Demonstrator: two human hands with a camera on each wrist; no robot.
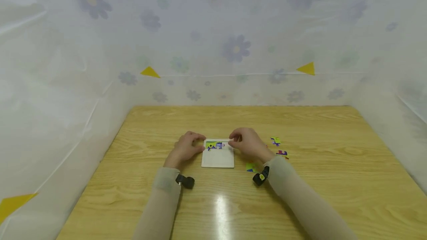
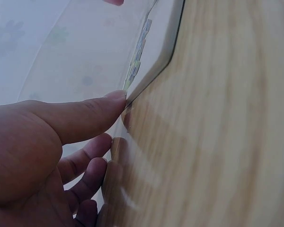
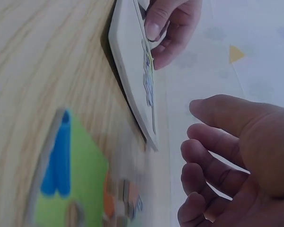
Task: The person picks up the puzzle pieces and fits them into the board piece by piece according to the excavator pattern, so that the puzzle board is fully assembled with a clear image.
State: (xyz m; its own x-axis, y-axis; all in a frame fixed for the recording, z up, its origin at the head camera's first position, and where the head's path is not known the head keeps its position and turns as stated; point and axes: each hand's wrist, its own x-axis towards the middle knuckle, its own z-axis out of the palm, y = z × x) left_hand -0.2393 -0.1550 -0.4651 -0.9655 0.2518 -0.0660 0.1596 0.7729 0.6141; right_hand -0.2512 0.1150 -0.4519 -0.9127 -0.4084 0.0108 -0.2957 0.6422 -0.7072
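Note:
A white jigsaw puzzle tray [image 1: 217,159] lies flat on the wooden table. Joined puzzle pieces [image 1: 215,145] in green, yellow and purple fill part of its upper left, also seen edge-on in the right wrist view. My left hand [image 1: 185,147] holds the tray at its upper left corner, thumb at the left side and index finger at the top. My right hand [image 1: 247,143] hovers at the tray's upper right corner. In the right wrist view its fingers [image 3: 213,161] are loosely bent, with nothing between them and the thumb.
Right of the tray lie several loose pieces: a green-and-blue piece [image 1: 251,167] by the right wrist, a yellow-green piece [image 1: 275,141] and a dark-striped piece [image 1: 282,154] beyond the hand. A flower-patterned sheet [image 1: 213,88] walls off the table's [image 1: 160,121] back and sides.

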